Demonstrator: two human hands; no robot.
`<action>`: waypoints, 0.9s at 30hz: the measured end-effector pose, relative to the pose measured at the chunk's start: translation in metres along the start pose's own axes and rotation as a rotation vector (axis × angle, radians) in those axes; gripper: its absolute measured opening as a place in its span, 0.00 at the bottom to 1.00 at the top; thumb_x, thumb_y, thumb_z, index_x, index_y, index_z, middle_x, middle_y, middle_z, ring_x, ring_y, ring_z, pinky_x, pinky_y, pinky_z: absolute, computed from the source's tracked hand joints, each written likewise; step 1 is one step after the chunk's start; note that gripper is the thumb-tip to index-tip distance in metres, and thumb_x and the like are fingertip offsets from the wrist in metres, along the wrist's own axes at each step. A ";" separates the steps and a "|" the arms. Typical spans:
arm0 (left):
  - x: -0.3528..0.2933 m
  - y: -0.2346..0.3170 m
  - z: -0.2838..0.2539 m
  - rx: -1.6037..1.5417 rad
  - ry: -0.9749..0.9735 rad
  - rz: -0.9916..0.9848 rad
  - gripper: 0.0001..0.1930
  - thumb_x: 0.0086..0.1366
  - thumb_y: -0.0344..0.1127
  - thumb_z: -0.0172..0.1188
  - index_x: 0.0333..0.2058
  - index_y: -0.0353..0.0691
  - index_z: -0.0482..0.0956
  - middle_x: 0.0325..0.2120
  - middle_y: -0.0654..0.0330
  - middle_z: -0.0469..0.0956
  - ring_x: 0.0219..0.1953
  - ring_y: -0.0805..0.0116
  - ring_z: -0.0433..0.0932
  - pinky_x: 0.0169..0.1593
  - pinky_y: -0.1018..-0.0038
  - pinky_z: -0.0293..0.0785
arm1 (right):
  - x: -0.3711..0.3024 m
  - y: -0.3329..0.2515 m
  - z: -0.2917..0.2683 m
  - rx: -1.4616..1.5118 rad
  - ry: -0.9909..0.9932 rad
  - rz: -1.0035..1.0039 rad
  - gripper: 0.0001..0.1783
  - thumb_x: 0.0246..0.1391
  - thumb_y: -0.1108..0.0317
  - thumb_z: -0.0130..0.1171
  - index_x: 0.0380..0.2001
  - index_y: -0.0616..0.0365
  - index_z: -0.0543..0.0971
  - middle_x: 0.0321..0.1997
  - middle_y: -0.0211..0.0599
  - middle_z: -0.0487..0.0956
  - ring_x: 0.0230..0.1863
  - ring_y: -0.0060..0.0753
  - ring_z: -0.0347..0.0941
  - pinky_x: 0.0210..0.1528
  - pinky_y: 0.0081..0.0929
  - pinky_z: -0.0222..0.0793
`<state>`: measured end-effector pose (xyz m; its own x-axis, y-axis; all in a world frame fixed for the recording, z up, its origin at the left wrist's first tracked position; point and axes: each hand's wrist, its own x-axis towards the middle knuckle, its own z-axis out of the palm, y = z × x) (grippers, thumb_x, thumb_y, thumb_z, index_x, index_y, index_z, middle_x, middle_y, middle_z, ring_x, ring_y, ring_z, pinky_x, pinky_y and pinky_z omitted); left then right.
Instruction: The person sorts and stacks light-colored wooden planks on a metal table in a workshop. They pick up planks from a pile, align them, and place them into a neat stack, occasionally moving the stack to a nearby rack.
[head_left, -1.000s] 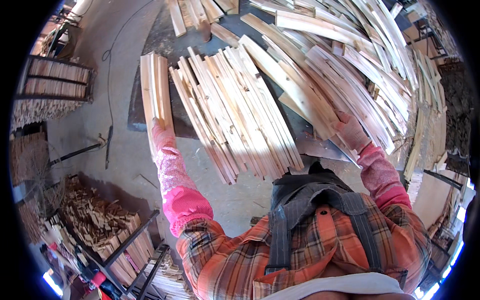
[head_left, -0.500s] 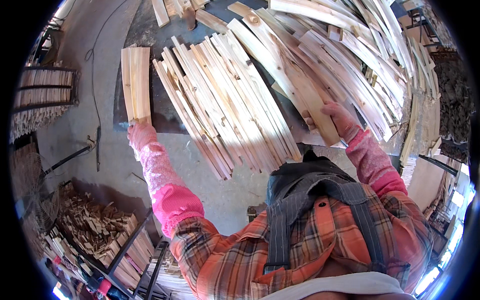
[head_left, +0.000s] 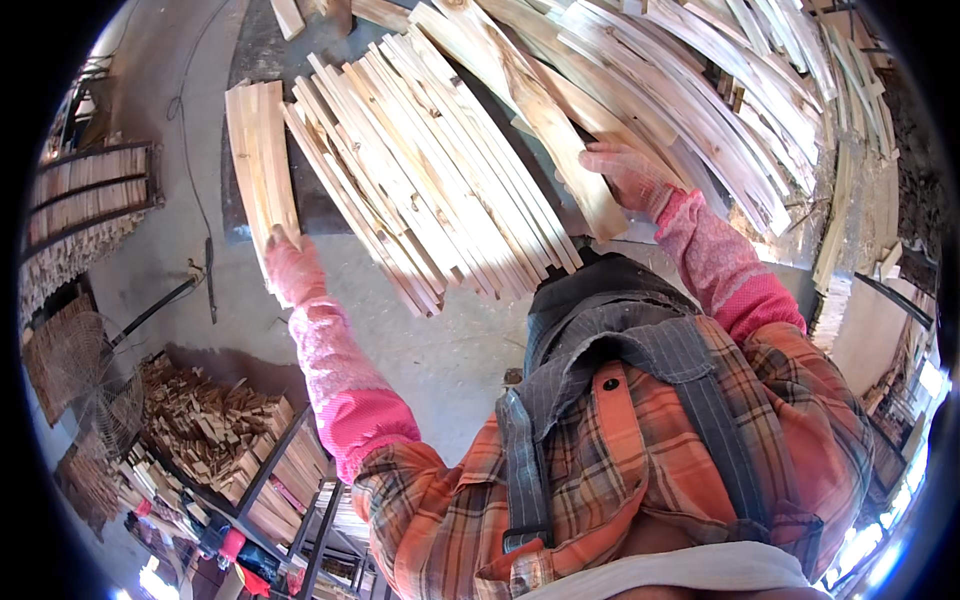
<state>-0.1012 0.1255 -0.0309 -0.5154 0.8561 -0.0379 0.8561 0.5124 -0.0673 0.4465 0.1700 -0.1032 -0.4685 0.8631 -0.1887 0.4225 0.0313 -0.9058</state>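
- Head view, left of centre: I see the left hand (head_left: 290, 268), gloved in pink, closed around the near end of a small bundle of wooden slats (head_left: 260, 165); the fingers wrap the bundle's end and press together, so the bundle is gripped rather than merely touched.
- Head view, upper left: the small bundle of wooden slats runs from the left hand up toward the top of the frame, held apart from the larger stack beside it, over a dark bench top (head_left: 300, 215).
- Head view, upper centre: a fanned stack of slats (head_left: 420, 170) lies on the bench, its near ends overhanging the edge toward the middle of the frame.
- Head view, upper right of centre: the right hand (head_left: 625, 175), also gloved, rests on a single wide board (head_left: 545, 130) that lies slantwise across the stack; the fingers lie flat and close together on the wood. I cannot tell whether they clasp its edge.
- Head view, upper right: a large heap of curved slats (head_left: 720, 90) fills the corner behind the right hand.
- Head view, lower left: a rack of short offcuts (head_left: 215, 430) stands on the grey concrete floor (head_left: 440, 350).
- Head view, far left: stacked slats on shelving (head_left: 90, 190) line the frame's edge.
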 end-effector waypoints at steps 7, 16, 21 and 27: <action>-0.070 0.008 0.014 -0.240 -0.096 0.010 0.30 0.61 0.43 0.65 0.62 0.44 0.72 0.56 0.44 0.74 0.60 0.45 0.72 0.63 0.58 0.68 | -0.009 -0.038 0.026 0.741 0.157 0.484 0.31 0.59 0.61 0.65 0.58 0.73 0.73 0.59 0.50 0.78 0.61 0.37 0.72 0.64 0.32 0.64; -0.110 0.016 0.034 -0.746 -0.229 -0.285 0.29 0.63 0.47 0.64 0.57 0.33 0.76 0.52 0.49 0.80 0.55 0.59 0.79 0.59 0.68 0.72 | -0.035 -0.087 0.082 -0.492 -0.162 0.402 0.30 0.63 0.53 0.46 0.61 0.61 0.68 0.53 0.58 0.77 0.54 0.62 0.75 0.56 0.49 0.71; -0.093 0.017 0.065 -1.023 -0.224 -0.386 0.28 0.63 0.46 0.65 0.55 0.32 0.77 0.46 0.51 0.82 0.49 0.64 0.80 0.53 0.71 0.74 | 0.000 -0.084 0.079 -0.418 -0.058 0.270 0.25 0.63 0.54 0.47 0.53 0.61 0.75 0.52 0.58 0.78 0.55 0.59 0.75 0.57 0.48 0.71; -0.037 0.043 0.044 -1.097 -0.477 -0.290 0.14 0.66 0.44 0.61 0.30 0.39 0.77 0.23 0.61 0.79 0.24 0.73 0.74 0.27 0.71 0.69 | 0.036 -0.089 0.110 -0.438 0.006 0.307 0.22 0.63 0.55 0.47 0.44 0.63 0.78 0.49 0.57 0.80 0.52 0.59 0.77 0.55 0.50 0.71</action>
<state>-0.0467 0.1131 -0.0761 -0.4568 0.7092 -0.5371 0.1680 0.6616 0.7308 0.3066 0.1432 -0.0714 -0.2685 0.8686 -0.4165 0.8242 -0.0166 -0.5661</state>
